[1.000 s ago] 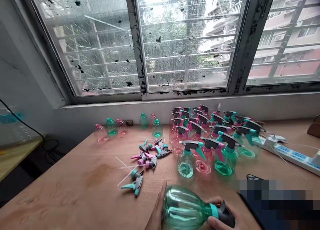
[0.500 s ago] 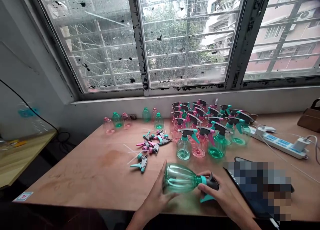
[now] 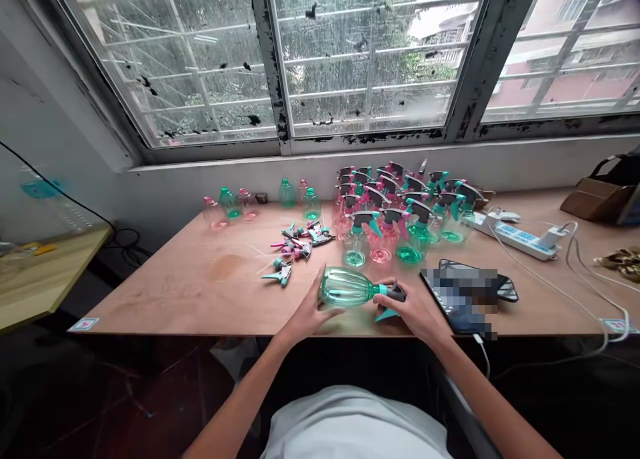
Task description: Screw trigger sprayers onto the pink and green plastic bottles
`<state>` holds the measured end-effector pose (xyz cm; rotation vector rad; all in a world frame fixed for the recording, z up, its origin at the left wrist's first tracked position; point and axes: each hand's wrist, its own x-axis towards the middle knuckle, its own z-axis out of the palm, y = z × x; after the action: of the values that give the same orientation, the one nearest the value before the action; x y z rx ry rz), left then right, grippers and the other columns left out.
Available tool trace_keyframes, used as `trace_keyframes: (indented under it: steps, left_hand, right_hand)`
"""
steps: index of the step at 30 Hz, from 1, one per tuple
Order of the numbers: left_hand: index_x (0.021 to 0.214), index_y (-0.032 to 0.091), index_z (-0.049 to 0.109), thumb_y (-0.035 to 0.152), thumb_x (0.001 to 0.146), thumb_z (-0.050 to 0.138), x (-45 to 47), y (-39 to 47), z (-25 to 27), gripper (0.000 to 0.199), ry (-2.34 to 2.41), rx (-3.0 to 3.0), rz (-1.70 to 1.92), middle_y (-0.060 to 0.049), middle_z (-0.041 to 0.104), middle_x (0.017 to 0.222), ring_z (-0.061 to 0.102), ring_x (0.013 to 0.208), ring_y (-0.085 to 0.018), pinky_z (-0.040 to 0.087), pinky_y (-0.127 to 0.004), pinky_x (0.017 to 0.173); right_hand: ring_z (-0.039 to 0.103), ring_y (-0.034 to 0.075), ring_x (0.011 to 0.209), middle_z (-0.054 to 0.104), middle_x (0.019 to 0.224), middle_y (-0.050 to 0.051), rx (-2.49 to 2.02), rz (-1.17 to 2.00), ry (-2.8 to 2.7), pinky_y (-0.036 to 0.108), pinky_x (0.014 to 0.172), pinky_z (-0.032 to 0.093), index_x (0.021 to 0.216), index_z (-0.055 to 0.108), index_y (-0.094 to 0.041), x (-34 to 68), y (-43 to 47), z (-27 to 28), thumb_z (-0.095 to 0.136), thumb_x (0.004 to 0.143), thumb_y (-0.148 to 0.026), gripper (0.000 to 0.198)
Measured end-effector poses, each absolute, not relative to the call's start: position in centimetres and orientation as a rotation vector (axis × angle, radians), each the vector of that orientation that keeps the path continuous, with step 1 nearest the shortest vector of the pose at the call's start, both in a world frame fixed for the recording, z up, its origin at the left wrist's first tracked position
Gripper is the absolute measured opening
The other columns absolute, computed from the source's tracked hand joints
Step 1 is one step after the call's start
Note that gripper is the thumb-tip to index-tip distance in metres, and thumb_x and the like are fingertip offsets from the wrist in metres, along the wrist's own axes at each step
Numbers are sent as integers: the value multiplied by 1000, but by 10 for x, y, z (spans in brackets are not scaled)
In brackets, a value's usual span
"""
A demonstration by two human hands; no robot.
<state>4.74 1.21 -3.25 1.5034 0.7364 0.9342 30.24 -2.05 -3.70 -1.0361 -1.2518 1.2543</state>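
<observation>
A clear green spray bottle (image 3: 346, 287) lies sideways between my hands, just over the table's front edge. My left hand (image 3: 311, 307) is wrapped round its base end. At the neck, my right hand (image 3: 407, 306) grips the black and turquoise spray head (image 3: 390, 292), whose trigger points down. Beyond the bottle, loose spray heads (image 3: 295, 247) lie in a small pile, with a single turquoise one (image 3: 279, 272) nearer to me. Pink and green bottles with spray heads fitted (image 3: 383, 236) stand in a dense group behind my right hand.
Several headless bottles (image 3: 287, 194) stand along the wall at the back. Two dark devices (image 3: 450, 299), partly blurred, lie right of my right hand. A white power strip (image 3: 515, 236) with trailing cables and a brown bag (image 3: 600, 196) occupy the right side.
My view has tilted downward, so my forearms and white shirt now show and the table sits higher. Both hands keep their hold on the spray bottle.
</observation>
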Motion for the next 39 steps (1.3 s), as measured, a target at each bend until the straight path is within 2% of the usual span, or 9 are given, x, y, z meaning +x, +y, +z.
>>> trace_keyframes:
  steps: [3, 6, 9, 17, 20, 23, 26, 36, 39]
  left_hand:
    - [162, 23, 7, 32, 80, 82, 50, 12, -31, 112, 741, 1492, 936, -17, 34, 162, 39, 146, -36, 29, -54, 122]
    - [157, 15, 27, 34, 84, 78, 52, 11, -26, 92, 738, 1503, 943, -19, 45, 155, 43, 143, -37, 30, -53, 121]
    - [152, 15, 39, 33, 82, 80, 52, 10, -22, 83, 738, 1518, 948, -18, 52, 151, 46, 141, -37, 30, -55, 121]
    - [161, 29, 13, 27, 75, 86, 51, 10, -29, 113, 737, 1532, 944, -12, 34, 164, 48, 139, -37, 38, -55, 117]
    - [157, 26, 27, 27, 83, 80, 51, 12, -29, 91, 754, 1547, 974, -14, 34, 163, 47, 140, -37, 38, -59, 115]
    - [143, 21, 50, 28, 94, 68, 50, 12, -25, 52, 760, 1576, 985, -12, 48, 152, 51, 135, -35, 42, -61, 110]
    - [133, 19, 59, 29, 96, 65, 48, 12, -22, 39, 760, 1594, 972, -11, 58, 141, 58, 126, -32, 47, -57, 106]
    - [148, 24, 43, 22, 93, 70, 48, 11, -26, 61, 710, 1514, 971, -12, 45, 155, 48, 137, -35, 39, -63, 112]
    - [145, 23, 48, 24, 94, 68, 48, 12, -27, 55, 719, 1507, 978, -12, 47, 153, 50, 136, -35, 41, -62, 111]
  right_hand:
    - [70, 21, 64, 70, 68, -1, -1022, 1264, -1257, 36, 67, 59, 101, 66, -18, 303, -22, -36, 83, 79, -41, 36]
    - [69, 20, 63, 71, 68, -1, -1012, 1265, -1256, 35, 67, 58, 100, 65, -19, 304, -22, -36, 83, 79, -40, 35]
    - [70, 20, 64, 72, 72, 0, -1003, 1259, -1245, 34, 67, 58, 100, 64, -19, 305, -22, -38, 85, 77, -41, 38]
    - [69, 20, 62, 69, 69, -2, -975, 1254, -1231, 36, 65, 59, 100, 63, -19, 306, -22, -41, 85, 76, -44, 41]
    - [69, 20, 62, 70, 71, -1, -959, 1255, -1242, 35, 66, 59, 101, 63, -19, 306, -22, -41, 85, 77, -42, 40]
    - [69, 18, 63, 71, 73, -1, -945, 1258, -1251, 33, 67, 58, 101, 63, -18, 306, -22, -42, 85, 77, -40, 39]
    - [70, 19, 65, 71, 73, -1, -932, 1263, -1250, 33, 66, 59, 101, 64, -19, 307, -21, -44, 85, 78, -39, 37]
    - [69, 18, 61, 68, 75, -2, -923, 1271, -1219, 32, 61, 60, 96, 66, -21, 308, -16, -49, 87, 75, -38, 34]
    - [68, 18, 62, 66, 75, -2, -923, 1264, -1212, 34, 61, 61, 94, 66, -21, 307, -15, -49, 87, 74, -39, 34]
